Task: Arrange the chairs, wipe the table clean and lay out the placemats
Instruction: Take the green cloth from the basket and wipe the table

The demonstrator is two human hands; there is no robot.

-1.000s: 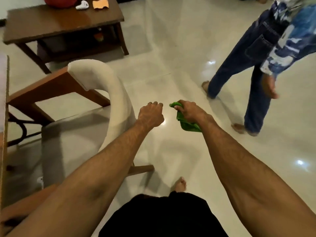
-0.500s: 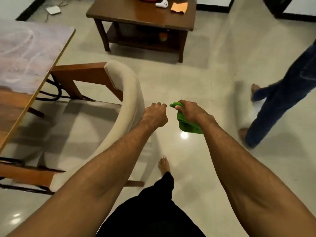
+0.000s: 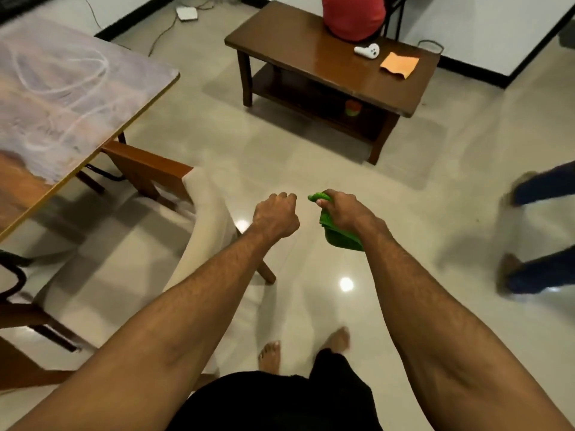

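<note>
At the far left the dining tabletop (image 3: 62, 88) shows pale looping smears across its glossy surface, so by the look of it the wiping is unfinished. No placemats lie on it.

Tucked partly under its near edge is the chair (image 3: 205, 219), with its seat toward the table and its cream padded back curving out toward the person. It sits at an angle to the table edge, which suggests it needs squaring up.

Just right of the chair back, and not touching it, the left hand (image 3: 275, 217) hangs over the floor. Its fingers (image 3: 284, 196) are curled into a fist with nothing in them.

Beside it, the right hand (image 3: 342, 209) grips a bunched green cloth (image 3: 337, 236). Its fingers (image 3: 333, 194) are wrapped round the top, one end pokes out past the knuckles, and the rest hangs below the palm. Holding it wadded like this keeps it ready for the tabletop and leaves the other hand free for the chair.

Farther back, a low coffee table (image 3: 311, 57) holds a red cushion-like thing (image 3: 353, 15), a white controller (image 3: 367, 51) and an orange cloth (image 3: 399, 64). Whether that cloth belongs to the job I cannot tell.

At the right edge, another person's legs (image 3: 541, 185) are blurred and well clear of the hands.
</note>
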